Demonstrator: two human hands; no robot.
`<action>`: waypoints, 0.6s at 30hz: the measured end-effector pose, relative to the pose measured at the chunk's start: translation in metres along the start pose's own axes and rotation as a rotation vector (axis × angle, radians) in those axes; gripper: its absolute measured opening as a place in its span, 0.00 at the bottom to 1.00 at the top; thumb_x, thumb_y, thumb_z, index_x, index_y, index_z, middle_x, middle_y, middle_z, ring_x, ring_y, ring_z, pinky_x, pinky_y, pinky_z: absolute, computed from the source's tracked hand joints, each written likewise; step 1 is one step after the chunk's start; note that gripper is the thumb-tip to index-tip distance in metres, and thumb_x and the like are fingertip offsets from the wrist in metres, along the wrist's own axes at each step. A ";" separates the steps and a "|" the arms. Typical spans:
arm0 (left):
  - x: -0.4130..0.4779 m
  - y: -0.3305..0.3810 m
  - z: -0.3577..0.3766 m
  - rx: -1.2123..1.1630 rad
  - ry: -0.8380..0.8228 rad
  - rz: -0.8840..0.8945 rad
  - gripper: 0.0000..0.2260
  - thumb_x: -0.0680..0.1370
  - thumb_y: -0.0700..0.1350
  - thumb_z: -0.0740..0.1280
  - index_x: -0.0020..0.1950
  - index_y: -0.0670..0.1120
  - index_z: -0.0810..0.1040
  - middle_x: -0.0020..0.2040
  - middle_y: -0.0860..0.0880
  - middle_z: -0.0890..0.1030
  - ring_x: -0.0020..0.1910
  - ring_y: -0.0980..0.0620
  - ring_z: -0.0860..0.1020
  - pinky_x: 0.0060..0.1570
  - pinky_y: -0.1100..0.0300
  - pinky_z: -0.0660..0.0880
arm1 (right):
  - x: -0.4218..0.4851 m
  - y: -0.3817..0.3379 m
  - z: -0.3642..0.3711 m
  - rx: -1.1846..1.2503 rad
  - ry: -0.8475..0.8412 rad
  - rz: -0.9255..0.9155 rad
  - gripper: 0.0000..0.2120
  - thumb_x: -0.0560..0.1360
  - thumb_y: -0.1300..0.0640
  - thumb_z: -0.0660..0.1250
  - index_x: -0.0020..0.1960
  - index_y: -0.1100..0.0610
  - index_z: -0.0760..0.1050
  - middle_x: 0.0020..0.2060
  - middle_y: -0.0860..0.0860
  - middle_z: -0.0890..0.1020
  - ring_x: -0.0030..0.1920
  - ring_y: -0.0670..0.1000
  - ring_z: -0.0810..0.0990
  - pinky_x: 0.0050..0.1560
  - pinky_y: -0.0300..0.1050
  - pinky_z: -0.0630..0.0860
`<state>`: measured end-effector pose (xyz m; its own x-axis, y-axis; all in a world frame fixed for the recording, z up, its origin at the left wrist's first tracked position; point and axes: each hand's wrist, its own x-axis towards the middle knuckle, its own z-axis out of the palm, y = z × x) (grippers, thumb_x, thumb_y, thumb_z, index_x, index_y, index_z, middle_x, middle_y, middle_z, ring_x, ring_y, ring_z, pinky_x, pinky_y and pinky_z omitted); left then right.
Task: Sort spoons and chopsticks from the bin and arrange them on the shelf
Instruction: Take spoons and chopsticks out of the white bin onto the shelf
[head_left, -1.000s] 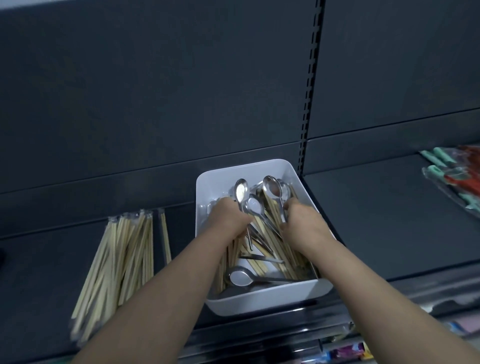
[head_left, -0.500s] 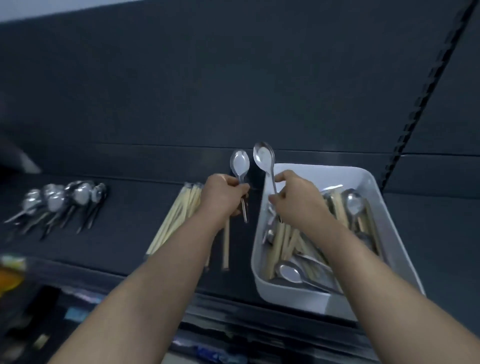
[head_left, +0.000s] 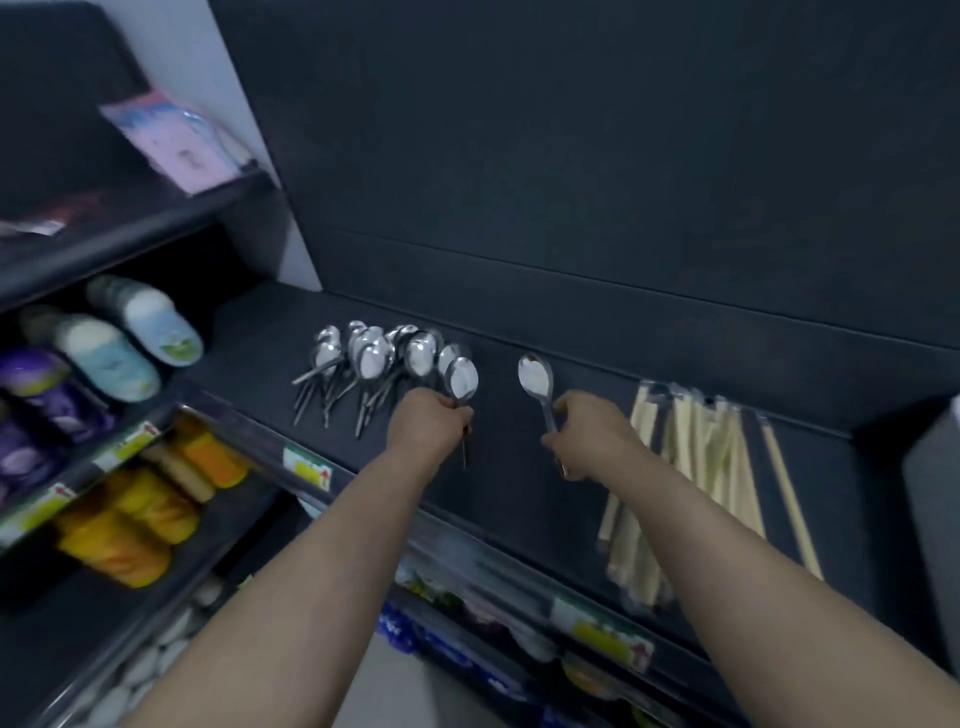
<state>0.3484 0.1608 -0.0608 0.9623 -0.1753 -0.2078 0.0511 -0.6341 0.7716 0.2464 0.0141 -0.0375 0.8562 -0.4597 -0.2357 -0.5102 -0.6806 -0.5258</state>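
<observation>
Right now I am gripping a spoon in each hand above the dark shelf (head_left: 519, 499). My left hand (head_left: 431, 423) is curling round the handle of the first spoon (head_left: 463, 378), whose bowl is standing up just beside the right end of the row of spoons (head_left: 371, 358) lying on the shelf. Whether it is touching the nearest one I cannot tell. My right hand (head_left: 592, 441) is pinching the handle of the second spoon (head_left: 535, 378), bowl pointing up and away from me, between that row and the bundle of chopsticks (head_left: 691, 467) lying further right. A separate pair of chopsticks (head_left: 789, 499) is lying just beside the bundle's right side. Off to the left, blurred bottles (head_left: 104, 348) are lying on a neighbouring rack, with orange bottles (head_left: 135, 525) below them and a pink packet (head_left: 176, 140) sitting higher up.
</observation>
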 end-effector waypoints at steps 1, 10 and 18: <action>0.014 -0.007 -0.011 0.021 -0.001 0.007 0.12 0.74 0.45 0.70 0.39 0.36 0.82 0.31 0.40 0.79 0.28 0.47 0.74 0.33 0.56 0.72 | 0.009 -0.014 0.009 -0.003 -0.013 0.009 0.12 0.75 0.57 0.66 0.58 0.58 0.73 0.50 0.55 0.81 0.48 0.56 0.82 0.45 0.48 0.79; 0.095 -0.037 -0.054 0.264 -0.098 0.029 0.12 0.76 0.49 0.69 0.51 0.41 0.82 0.49 0.42 0.83 0.50 0.42 0.80 0.50 0.54 0.77 | 0.072 -0.087 0.061 -0.017 -0.074 0.103 0.09 0.75 0.63 0.62 0.55 0.59 0.75 0.37 0.55 0.84 0.33 0.53 0.84 0.43 0.44 0.82; 0.104 -0.021 -0.050 0.484 0.002 0.300 0.15 0.77 0.48 0.66 0.62 0.44 0.75 0.59 0.44 0.78 0.55 0.42 0.78 0.46 0.54 0.73 | 0.080 -0.090 0.062 -0.365 0.076 0.022 0.12 0.79 0.49 0.59 0.54 0.53 0.77 0.52 0.52 0.80 0.54 0.56 0.78 0.43 0.43 0.68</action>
<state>0.4609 0.1934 -0.0692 0.9165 -0.3996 -0.0205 -0.3522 -0.8299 0.4326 0.3664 0.0741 -0.0595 0.8432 -0.5082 -0.1756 -0.5356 -0.8223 -0.1923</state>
